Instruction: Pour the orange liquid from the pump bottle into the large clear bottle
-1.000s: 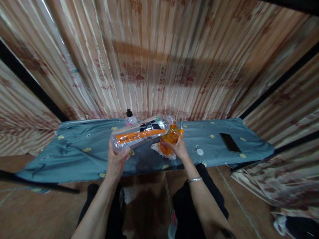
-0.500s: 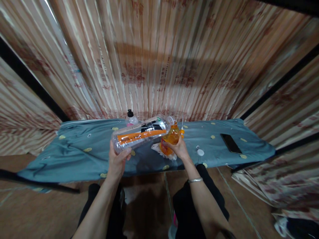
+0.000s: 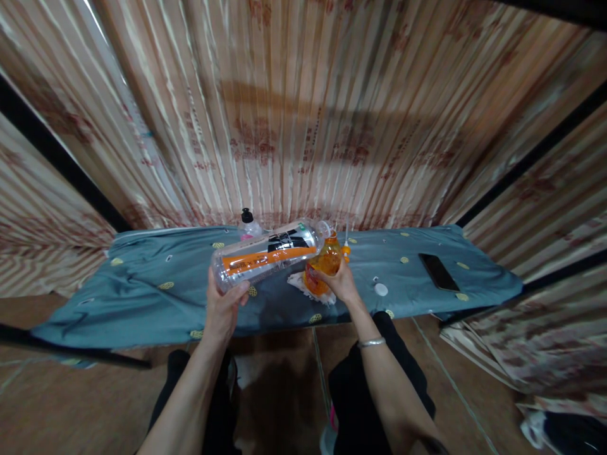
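My left hand (image 3: 224,306) grips the base of a large clear plastic bottle (image 3: 265,253) with an orange, black and silver label. The bottle lies nearly level, its neck tipped to the right. Its mouth is at the opening of an orange see-through bottle (image 3: 327,258), though I cannot tell whether the two touch. Around the orange bottle's right side my right hand (image 3: 341,283) is closed. Under that bottle lies a crumpled white tissue (image 3: 303,289). Just behind it is an orange pump top (image 3: 346,250) with a clear tube.
On the blue-green cloth (image 3: 142,284) stands a small clear bottle with a black cap (image 3: 247,221), behind the large bottle. A white round cap (image 3: 380,289) and a dark phone (image 3: 439,272) lie to the right. Patterned curtains (image 3: 294,126) and dark poles (image 3: 550,151) enclose the table.
Almost nothing differs. Both hands keep their hold on the two bottles, and the view has shifted very slightly.
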